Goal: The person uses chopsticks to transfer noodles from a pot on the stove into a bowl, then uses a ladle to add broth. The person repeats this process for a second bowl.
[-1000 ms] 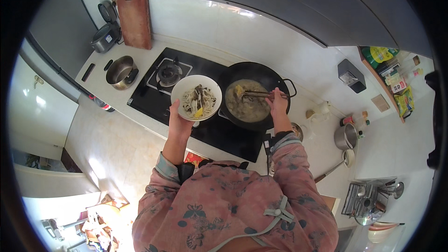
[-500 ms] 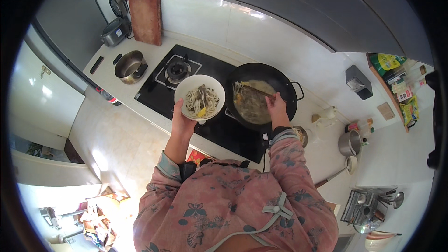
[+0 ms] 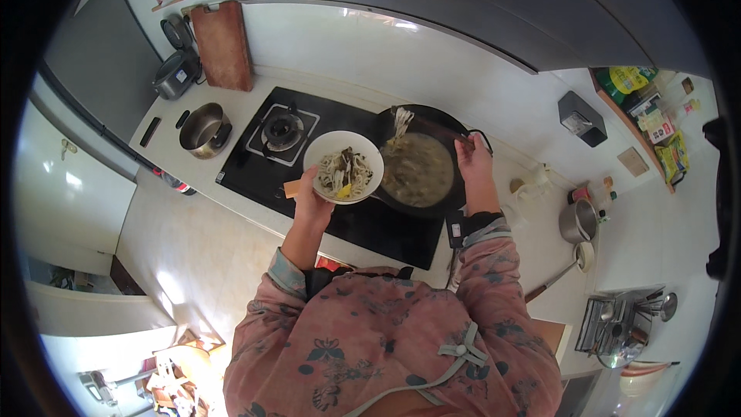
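While my left hand (image 3: 312, 199) clamps the white bowl (image 3: 333, 140), thumb at its near-left rim, other fingers mostly hidden, my right hand (image 3: 475, 158) has its fingers closed on the brown chopsticks (image 3: 448, 133) above the wok (image 3: 460, 174). Chopsticks: long axis slants from my right fingers leftward and slightly away from me; tips lost in a clump of strands (image 3: 400, 121). Clump hangs by the wok's far-left side, near the bowl; can't tell if it touches the wok. Bowl: held above the black hob (image 3: 370, 239), mouth up, overlapping the wok's left edge in view; round, so no long axis. Looks plain white, with pale strands inside, dark strips through the middle, one yellow piece toward my side. Chopsticks look slim, dark; clump pale, thin, bunched. Wok: black, cloudy brownish liquid inside. Orange-brown handle end (image 3: 292, 188) pokes out left of my left hand. Steel pot (image 3: 202, 135) stands farther left on the pale tabletop (image 3: 532, 247).
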Tool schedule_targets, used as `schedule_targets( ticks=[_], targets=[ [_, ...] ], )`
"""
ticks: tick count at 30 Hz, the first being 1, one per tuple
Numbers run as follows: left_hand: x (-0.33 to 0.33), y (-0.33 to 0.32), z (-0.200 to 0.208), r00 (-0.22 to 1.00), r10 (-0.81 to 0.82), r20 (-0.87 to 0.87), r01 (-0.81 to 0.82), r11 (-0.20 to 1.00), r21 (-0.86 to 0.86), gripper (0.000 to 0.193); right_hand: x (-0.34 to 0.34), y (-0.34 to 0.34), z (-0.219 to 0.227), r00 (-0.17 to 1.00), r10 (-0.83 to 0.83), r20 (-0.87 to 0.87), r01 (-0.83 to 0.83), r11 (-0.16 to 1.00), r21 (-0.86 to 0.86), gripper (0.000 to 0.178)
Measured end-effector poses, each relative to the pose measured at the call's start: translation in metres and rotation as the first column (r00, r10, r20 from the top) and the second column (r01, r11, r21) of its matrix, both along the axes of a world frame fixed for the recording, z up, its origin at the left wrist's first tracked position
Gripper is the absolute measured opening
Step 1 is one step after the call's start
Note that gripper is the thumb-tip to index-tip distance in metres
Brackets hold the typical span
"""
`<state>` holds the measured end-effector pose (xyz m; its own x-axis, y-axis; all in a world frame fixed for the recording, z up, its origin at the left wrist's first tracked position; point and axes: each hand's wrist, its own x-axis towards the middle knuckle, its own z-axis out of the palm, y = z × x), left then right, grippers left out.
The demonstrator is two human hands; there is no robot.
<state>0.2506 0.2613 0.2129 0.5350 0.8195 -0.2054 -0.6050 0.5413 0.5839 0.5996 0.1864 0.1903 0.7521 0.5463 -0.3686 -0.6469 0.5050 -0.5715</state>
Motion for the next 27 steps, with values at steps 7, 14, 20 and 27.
schedule_targets(
  ticks=[7,14,20,27],
  targets=[
    [0.038,-0.003,0.004,0.989,-0.139,-0.047,0.137,0.99,-0.044,0.047,0.013,-0.024,0.072,0.99,-0.018,0.138,0.007,0.997,0.076,0.018],
    [0.078,-0.003,-0.001,0.963,-0.25,-0.103,0.237,0.964,-0.122,0.041,0.017,-0.039,0.153,0.959,-0.099,0.266,0.056,0.985,0.165,0.019],
    [0.102,-0.009,-0.001,0.934,-0.321,-0.158,0.302,0.944,-0.135,0.04,0.01,-0.054,0.221,0.937,-0.089,0.337,0.002,0.969,0.249,0.018],
    [0.12,-0.01,-0.016,0.932,-0.31,-0.188,0.291,0.949,-0.12,0.049,-0.008,-0.071,0.243,0.876,-0.05,0.48,-0.076,0.968,0.241,0.017]
  ],
)
